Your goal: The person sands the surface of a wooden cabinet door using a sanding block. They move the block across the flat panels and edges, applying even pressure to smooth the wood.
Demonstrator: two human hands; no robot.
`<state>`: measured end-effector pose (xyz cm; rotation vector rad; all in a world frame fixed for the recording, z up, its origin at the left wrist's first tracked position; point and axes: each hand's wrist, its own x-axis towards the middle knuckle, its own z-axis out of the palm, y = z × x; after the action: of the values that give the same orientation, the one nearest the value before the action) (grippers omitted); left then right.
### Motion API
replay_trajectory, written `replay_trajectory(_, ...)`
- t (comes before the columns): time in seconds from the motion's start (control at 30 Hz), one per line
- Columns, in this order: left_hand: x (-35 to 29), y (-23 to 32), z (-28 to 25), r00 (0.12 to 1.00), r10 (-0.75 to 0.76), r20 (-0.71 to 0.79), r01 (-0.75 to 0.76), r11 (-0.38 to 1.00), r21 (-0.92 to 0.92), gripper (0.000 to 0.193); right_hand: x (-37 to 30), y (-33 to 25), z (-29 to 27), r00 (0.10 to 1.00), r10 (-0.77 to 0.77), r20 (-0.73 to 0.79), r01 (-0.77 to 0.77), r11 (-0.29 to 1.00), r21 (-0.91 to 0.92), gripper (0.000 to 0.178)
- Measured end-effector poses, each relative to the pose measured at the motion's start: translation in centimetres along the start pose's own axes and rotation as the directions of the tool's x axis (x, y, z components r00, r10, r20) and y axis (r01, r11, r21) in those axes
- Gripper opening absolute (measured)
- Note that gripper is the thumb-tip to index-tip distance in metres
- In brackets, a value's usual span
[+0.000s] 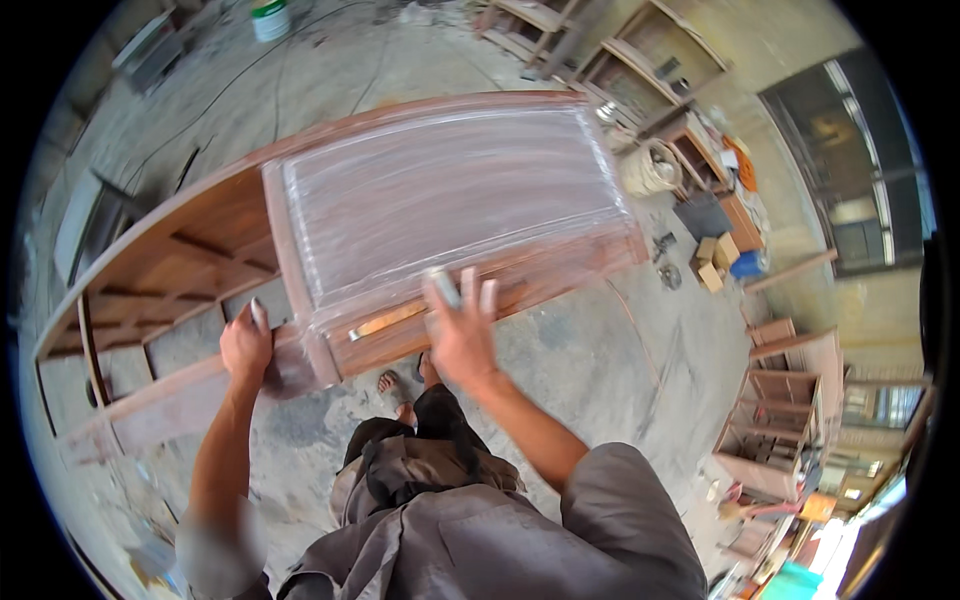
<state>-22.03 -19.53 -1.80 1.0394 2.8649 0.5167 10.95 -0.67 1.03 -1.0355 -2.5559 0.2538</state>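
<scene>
A large reddish-brown wooden cabinet [450,190] lies in front of me, its flat panel streaked with whitish dust along the edges. My left hand [247,343] is closed over the near rail of its open framework, left of the panel. Over the near edge of the panel is my right hand [463,335], slightly blurred, its fingers bent around a small grey-white block [444,288]. The block's underside is hidden, so its exact kind does not show. Just left of that hand, a slim tool with an orange-yellow wooden handle [388,320] rests on the cabinet's near rail.
Wooden frames [650,60] stand at the far right by a wall. A pale bucket [652,168], cardboard boxes [714,258] and a drawerless cabinet [770,420] are along the right. A white bucket with green lid [269,20] and a cable lie beyond on the concrete floor [600,370].
</scene>
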Motion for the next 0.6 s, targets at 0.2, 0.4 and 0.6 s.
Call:
replay_trajectory(0.2,0.4,0.1,-0.2,0.997,0.035,0.062,-0.035,0.999,-0.004,0.041,0.7,8.9,-1.2,0.970,0.196,-0.144,-0.210,0.974,-0.089,0.059)
replay_trajectory(0.4,0.9,-0.3,-0.1,0.993,0.064,0.101,-0.064,0.998,-0.006,0.040,0.1,9.8,-2.0,0.983,0.109,-0.149,-0.118,0.992,-0.052,0.060)
replay_trajectory(0.6,1.0,-0.3,-0.3,0.991,0.104,0.081,-0.101,0.994,-0.043,0.043,0.3,10.4,-1.6,0.962,0.247,-0.120,-0.254,0.966,-0.048,0.055)
